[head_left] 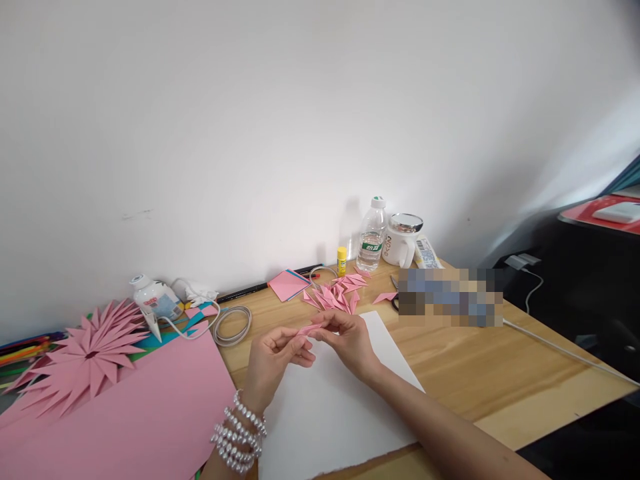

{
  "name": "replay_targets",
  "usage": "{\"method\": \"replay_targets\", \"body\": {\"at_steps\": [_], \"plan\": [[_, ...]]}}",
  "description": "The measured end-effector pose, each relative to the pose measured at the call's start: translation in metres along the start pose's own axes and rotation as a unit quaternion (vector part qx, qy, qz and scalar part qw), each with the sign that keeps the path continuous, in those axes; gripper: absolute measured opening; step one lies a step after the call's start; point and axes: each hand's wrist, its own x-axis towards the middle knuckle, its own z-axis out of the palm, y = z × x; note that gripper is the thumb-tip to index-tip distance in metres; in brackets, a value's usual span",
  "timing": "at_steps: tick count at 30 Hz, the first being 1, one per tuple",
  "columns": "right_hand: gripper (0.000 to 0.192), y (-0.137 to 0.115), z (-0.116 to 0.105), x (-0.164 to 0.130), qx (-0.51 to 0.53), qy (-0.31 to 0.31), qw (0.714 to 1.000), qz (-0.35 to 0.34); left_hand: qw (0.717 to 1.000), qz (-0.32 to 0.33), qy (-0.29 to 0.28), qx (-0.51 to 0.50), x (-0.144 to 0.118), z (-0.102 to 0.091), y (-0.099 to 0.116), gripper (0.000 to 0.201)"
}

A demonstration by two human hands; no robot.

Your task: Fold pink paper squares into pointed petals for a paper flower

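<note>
Now, your left hand point(274, 357) and right hand point(350, 340) pinching small pink folded paper piece point(311, 329) between fingertips, holding it above white sheet point(330, 407) on wooden table point(500, 373). Exact fold probably too small to tell. Pile of pink folded pieces point(334, 293) lying just beyond; pink paper flower point(87, 353) sitting far left.

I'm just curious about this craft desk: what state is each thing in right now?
Pink paper piece: pinched between both hands.
Left hand: gripping it.
Right hand: gripping it.
Water bottle: upright, capped.
Mug: upright, lidded.
Glue stick: upright, capped.
Pink paper flower: finished, lying flat.
</note>
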Motion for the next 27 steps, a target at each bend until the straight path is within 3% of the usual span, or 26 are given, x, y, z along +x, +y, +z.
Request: {"method": "replay_targets", "body": {"at_steps": [5,13,19,24,27], "plan": [[0.014,-0.004,-0.001,0.001,0.004,-0.028,1.000,-0.012,1.000,0.006,0.001,-0.005,-0.002,0.000,0.000,0.020],[0.025,-0.003,-0.002,0.003,0.065,-0.102,0.993,0.017,0.999,0.040,0.000,0.035,-0.004,0.008,-0.001,0.019],[0.019,-0.001,-0.003,0.003,0.069,-0.091,0.993,0.043,0.994,0.056,0.025,0.093,-0.005,0.010,-0.006,0.020],[0.022,0.000,-0.005,0.006,0.121,-0.103,0.985,0.068,0.998,0.034,-0.006,0.044,-0.006,0.011,0.000,0.021],[0.023,-0.002,-0.006,0.008,0.143,-0.092,0.983,0.066,0.999,0.034,0.007,0.016,-0.007,0.013,0.004,0.021]]}}
